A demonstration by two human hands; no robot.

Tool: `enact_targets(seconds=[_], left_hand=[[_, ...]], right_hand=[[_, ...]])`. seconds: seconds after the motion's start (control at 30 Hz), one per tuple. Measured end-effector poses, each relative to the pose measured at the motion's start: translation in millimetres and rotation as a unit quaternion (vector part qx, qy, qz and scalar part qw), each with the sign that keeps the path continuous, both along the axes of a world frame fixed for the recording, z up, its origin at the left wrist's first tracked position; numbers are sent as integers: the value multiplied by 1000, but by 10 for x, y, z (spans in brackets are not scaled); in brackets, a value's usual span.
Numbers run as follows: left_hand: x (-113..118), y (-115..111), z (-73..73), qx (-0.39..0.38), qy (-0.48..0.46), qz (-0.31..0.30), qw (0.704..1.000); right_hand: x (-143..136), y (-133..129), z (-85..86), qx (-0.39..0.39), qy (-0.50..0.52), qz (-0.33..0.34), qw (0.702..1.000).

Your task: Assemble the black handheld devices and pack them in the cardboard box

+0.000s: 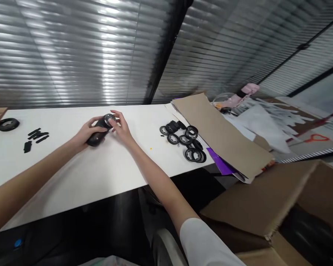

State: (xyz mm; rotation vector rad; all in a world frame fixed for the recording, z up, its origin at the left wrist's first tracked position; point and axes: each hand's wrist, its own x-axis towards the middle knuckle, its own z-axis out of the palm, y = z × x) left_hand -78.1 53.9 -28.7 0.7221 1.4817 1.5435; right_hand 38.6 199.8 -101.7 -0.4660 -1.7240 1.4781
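Note:
A black handheld device (pixel 96 138) with a round, silver-ringed end is held over the white table (pixel 100 170). My left hand (pixel 86 133) wraps round its body. The fingers of my right hand (pixel 121 127) press on and around the round end. Several black rings (pixel 185 139) lie in a cluster to the right of my hands. At the left of the table are several small black strips (pixel 38 135) and a larger black ring (pixel 7 124).
Brown cardboard sheets (pixel 224 136) cover the table's right end, with a purple sheet (pixel 220 162) beneath. An open cardboard box (pixel 252 199) stands at the lower right. Behind the table are metallic blinds. A pink object (pixel 240 96) and white scraps lie farther right.

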Motion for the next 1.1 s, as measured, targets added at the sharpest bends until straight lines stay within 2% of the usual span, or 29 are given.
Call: enact_targets(seconds=[0.1, 0.17, 0.3, 0.4, 0.53, 0.7, 0.93, 1.0, 1.1], left_hand=[[107, 197, -230, 17, -80, -43, 996], [83, 234, -302, 21, -116, -55, 992], [75, 201, -282, 16, -151, -74, 986], [122, 220, -266, 21, -179, -80, 980], [147, 312, -371, 33, -190, -107, 975], [151, 404, -540, 37, -192, -113, 974], [144, 467, -503, 54, -252, -131, 957], [149, 503, -518, 65, -267, -117, 954], [154, 565, -569, 94, -274, -29, 957]], right_hand=[[68, -9, 94, 30, -20, -7, 999], [81, -28, 150, 44, -31, -7, 999], [103, -73, 221, 49, -31, -6, 998], [157, -53, 213, 10, -39, 19, 999], [233, 29, 130, -41, -55, 29, 997], [278, 102, 17, -64, -79, -8, 995], [274, 122, 41, -38, -80, -36, 995], [277, 125, 60, -33, -76, -50, 995], [297, 134, 76, -22, -65, -68, 995]])
